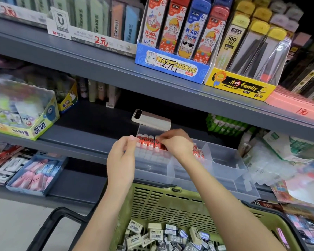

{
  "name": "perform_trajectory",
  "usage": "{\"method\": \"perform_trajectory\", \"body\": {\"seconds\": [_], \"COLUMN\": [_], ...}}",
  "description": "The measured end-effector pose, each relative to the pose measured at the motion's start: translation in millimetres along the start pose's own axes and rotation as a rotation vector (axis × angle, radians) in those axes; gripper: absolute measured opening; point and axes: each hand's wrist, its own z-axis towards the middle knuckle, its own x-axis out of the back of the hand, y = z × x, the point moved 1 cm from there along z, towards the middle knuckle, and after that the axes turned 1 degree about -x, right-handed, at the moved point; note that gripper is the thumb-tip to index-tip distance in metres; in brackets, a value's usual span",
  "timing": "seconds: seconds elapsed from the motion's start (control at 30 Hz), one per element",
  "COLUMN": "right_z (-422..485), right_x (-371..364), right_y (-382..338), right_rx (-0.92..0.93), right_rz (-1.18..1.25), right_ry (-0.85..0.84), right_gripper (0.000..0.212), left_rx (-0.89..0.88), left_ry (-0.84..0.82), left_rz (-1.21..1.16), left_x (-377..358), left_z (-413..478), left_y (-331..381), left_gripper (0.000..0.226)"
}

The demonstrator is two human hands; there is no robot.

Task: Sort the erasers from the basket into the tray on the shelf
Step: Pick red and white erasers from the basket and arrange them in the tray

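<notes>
A clear plastic tray (pixel 225 165) with dividers stands on the middle shelf. In its left compartment several red-and-white erasers (pixel 148 143) stand upright in a row. My left hand (pixel 122 156) is at the row's left end, fingertips touching the first eraser. My right hand (pixel 176 142) reaches over the row, thumb and fingers pinching the top of an eraser. Below, a green basket (pixel 170 201) holds a heap of several white and grey erasers (pixel 163 236).
A white power bank (pixel 150 119) lies on the shelf behind the tray. A Power Glue box (pixel 34 122) sits at the left, a blue box of pink erasers (pixel 36 174) on the lower shelf, pencil-lead displays on the shelf above. The basket's black handle (pixel 51 225) hangs at lower left.
</notes>
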Motion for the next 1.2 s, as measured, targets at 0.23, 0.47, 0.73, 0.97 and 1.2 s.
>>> {"method": "perform_trajectory", "body": {"seconds": [0.23, 0.47, 0.73, 0.97, 1.2], "right_z": [-10.5, -24.2, -58.4, -162.5, -231.9], "right_x": [-7.8, -2.0, 19.6, 16.4, -85.3], "right_y": [-0.1, 9.1, 16.4, 70.6, 122.9], "right_rx": [0.104, 0.139, 0.223, 0.562, 0.471], "right_rz": [-0.142, -0.052, 0.02, 0.133, 0.015], "right_ry": [0.129, 0.048, 0.107, 0.325, -0.472], "right_gripper": [0.025, 0.037, 0.033, 0.029, 0.03], "left_rx": [-0.003, -0.027, -0.084, -0.25, -0.337], "left_ry": [-0.04, -0.04, -0.027, -0.021, -0.2], "left_rz": [0.046, 0.09, 0.152, 0.354, 0.638], "left_x": [-1.9, -4.0, 0.5, 35.6, 62.9], "left_z": [1.3, 1.8, -4.9, -44.1, -90.9], "left_y": [-2.8, -5.2, -2.5, -10.5, -4.0], "left_gripper": [0.013, 0.016, 0.012, 0.009, 0.014]}}
